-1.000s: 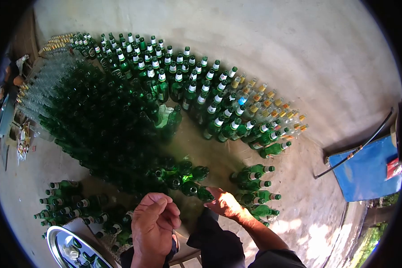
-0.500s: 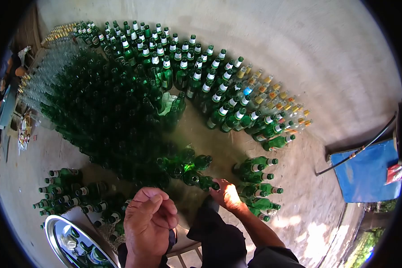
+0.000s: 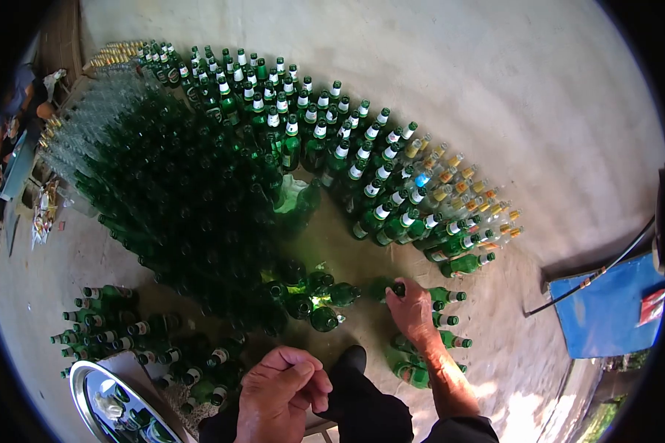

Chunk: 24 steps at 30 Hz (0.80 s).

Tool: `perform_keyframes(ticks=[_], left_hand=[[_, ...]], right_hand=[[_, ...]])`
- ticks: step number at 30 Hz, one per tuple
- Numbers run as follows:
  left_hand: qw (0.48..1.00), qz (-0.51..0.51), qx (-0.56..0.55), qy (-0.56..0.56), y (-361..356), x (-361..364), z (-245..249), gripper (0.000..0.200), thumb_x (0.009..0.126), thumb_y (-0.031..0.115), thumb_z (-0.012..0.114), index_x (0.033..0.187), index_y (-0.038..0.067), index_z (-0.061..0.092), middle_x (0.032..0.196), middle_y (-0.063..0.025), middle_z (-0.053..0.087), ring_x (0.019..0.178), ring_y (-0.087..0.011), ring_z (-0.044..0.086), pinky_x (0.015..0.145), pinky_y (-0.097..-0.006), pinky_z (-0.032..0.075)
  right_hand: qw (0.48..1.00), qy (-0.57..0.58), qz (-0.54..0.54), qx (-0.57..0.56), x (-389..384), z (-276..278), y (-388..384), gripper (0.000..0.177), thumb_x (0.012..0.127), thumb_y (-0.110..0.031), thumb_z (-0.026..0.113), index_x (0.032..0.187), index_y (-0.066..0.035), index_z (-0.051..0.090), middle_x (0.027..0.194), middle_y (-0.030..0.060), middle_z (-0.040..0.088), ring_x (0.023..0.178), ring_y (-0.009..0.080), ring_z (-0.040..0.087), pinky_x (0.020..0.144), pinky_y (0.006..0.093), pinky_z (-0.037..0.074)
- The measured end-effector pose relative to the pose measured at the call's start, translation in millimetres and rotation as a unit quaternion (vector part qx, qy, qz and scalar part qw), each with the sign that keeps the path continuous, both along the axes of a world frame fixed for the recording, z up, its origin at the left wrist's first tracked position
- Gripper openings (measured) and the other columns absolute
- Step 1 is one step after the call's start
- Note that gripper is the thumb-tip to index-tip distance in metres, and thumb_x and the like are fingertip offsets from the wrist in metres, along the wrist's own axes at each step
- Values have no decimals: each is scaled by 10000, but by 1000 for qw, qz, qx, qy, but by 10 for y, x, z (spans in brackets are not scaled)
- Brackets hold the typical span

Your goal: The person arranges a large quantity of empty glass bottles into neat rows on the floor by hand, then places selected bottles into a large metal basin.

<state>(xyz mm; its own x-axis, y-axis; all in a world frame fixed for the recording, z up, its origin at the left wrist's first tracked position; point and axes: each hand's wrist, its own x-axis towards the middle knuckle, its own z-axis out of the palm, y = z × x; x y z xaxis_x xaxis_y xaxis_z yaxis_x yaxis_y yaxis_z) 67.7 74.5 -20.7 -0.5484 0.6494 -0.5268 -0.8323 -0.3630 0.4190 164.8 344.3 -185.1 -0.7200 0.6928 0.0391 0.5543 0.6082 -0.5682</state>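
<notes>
My right hand (image 3: 414, 314) reaches forward and grips the neck of a green glass bottle (image 3: 383, 289) that stands at the left edge of a small cluster of green bottles with white neck labels (image 3: 443, 340). Just left of it stand a few unlabelled green bottles (image 3: 314, 295). My left hand (image 3: 284, 395) hangs close to me at the bottom centre, fingers curled into a loose fist with nothing visible in it. My dark trouser leg and shoe (image 3: 355, 391) lie between the two hands.
A big mass of dark green bottles (image 3: 177, 192) covers the concrete floor, with labelled green bottles (image 3: 310, 133), clear bottles (image 3: 89, 125) and amber-capped ones (image 3: 458, 184) around it. A metal basin (image 3: 118, 402) sits at lower left, a blue sheet (image 3: 613, 303) at right.
My right hand has moved from a bottle in the unlabelled group rightward and forward onto a bottle beside the labelled cluster. My left hand has dropped lower in view.
</notes>
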Motion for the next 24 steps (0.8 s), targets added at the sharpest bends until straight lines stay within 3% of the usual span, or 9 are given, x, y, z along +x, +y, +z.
perform_keyframes(ticks=[8,10,11,13,19,21,24], left_hand=[[999,-17,-28,1,82,-59,-53,126,995,117,570,996,1,619,803,-123,669,583,-165,606,533,-265,506],[990,-57,-128,-32,100,-70,-115,108,932,81,574,940,-15,621,758,-178,649,574,-211,596,515,-290,473],[990,-54,-129,-31,112,-84,-106,108,932,81,574,940,-15,621,758,-178,649,574,-211,596,515,-290,473],[997,-47,-68,8,135,-96,-44,127,996,121,567,974,7,619,795,-111,663,578,-156,595,534,-254,485],[995,-60,-77,-16,179,-138,-38,112,992,109,567,937,30,625,778,-95,658,582,-134,582,537,-236,469],[995,-65,-73,-18,188,-147,-36,106,990,108,571,936,36,626,778,-87,659,583,-126,581,538,-230,468],[995,-71,-63,-27,208,-152,-44,91,985,114,584,940,49,628,777,-67,661,582,-108,578,539,-219,470]], right_hand=[[998,62,3,31,-982,-209,310,312,832,-214,736,1043,10,681,771,206,680,691,368,666,667,432,531],[1000,27,-4,-8,-1248,-358,353,346,840,-207,716,1065,49,662,935,272,693,888,426,674,816,471,538],[999,34,3,-25,-1356,-448,382,367,842,-218,709,1073,63,665,958,277,695,915,429,674,847,472,534],[999,35,5,-32,-1564,-530,380,371,845,-222,704,1074,67,661,963,277,695,918,431,672,849,475,532],[999,36,19,-23,-1979,-672,433,382,854,-216,692,1107,67,650,1005,279,691,957,442,661,865,481,524],[992,102,21,75,-2012,-724,490,351,837,-194,726,1059,69,662,685,210,651,655,372,657,654,449,521],[994,88,25,64,-2051,-745,529,352,836,-191,727,1061,71,661,672,204,649,642,367,655,651,450,516]])
